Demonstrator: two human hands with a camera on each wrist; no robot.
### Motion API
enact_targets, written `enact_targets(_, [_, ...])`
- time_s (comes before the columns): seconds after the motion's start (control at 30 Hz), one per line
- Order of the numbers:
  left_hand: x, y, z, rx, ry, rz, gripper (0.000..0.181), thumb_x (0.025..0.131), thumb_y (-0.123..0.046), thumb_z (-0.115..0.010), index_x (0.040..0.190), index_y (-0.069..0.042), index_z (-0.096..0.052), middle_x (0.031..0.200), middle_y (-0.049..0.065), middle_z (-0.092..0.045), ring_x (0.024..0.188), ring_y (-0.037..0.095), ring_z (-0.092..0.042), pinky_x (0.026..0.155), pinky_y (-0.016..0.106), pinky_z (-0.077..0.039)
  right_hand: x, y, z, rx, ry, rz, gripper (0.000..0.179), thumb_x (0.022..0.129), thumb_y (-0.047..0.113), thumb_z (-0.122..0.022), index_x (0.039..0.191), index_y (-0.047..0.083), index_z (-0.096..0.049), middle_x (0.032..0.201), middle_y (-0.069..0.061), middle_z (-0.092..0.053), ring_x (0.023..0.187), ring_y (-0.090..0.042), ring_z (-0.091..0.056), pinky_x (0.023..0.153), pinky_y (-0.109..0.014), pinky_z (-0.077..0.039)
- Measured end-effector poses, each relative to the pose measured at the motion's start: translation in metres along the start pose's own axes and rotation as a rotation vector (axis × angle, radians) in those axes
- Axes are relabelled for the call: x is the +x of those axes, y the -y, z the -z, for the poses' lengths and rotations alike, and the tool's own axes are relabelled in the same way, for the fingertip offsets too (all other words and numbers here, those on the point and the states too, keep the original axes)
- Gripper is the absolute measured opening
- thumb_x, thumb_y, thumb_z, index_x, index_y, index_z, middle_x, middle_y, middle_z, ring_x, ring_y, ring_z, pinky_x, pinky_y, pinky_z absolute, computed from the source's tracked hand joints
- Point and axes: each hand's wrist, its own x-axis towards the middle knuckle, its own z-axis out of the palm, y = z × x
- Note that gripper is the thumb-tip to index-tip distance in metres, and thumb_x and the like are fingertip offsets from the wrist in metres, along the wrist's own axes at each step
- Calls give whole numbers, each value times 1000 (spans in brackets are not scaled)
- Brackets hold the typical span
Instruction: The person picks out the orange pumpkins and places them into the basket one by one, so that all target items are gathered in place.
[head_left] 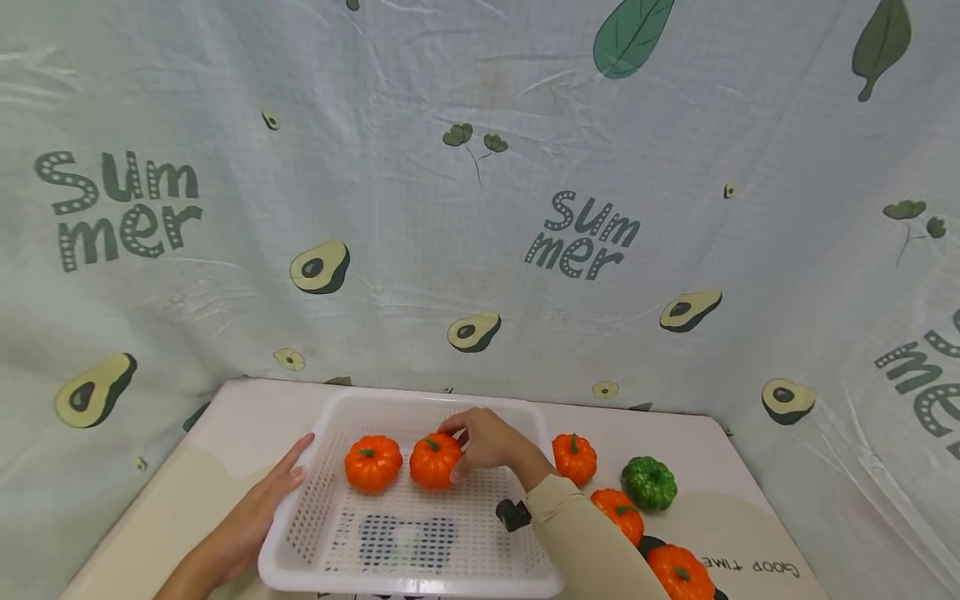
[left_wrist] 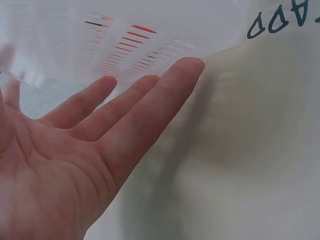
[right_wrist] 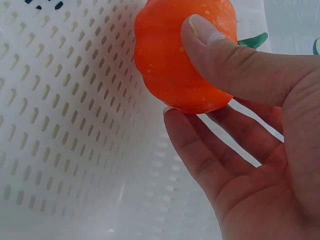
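My right hand [head_left: 487, 440] reaches into a white perforated plastic basket [head_left: 300, 533] and grips a small orange pumpkin [head_left: 433, 463] with a green stem. In the right wrist view, the thumb lies across the pumpkin [right_wrist: 175, 55] and the fingertips curl under its far side. Left of it, a second orange pumpkin [head_left: 372, 464] sits in the basket. My left hand [head_left: 251, 517] is at the basket's left outer side, fingers extended. Seen from the left wrist, those straight fingers [left_wrist: 145, 120] are right at the basket's slotted wall [left_wrist: 200, 25].
Right of the basket, orange pumpkins [head_left: 574, 459] [head_left: 618, 515] [head_left: 681, 573] and a green pumpkin [head_left: 649, 483] rest on the pale table [head_left: 750, 533]. Dark items lie partly hidden among them. A printed curtain [head_left: 405, 208] hangs behind the table.
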Motion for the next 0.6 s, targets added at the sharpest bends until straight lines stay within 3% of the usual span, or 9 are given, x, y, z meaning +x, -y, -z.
enact_targets(0.6, [0,1,0,-6,-13,16,66,113,-48,-33,169,-32,-1,175,23,-4,136,38,-48,100,52,-57,3,4,-5,11,-3,-14,57,74,8,-93,127,15,-73,125,-2,-72,109,-22,-66,96,-37,-59])
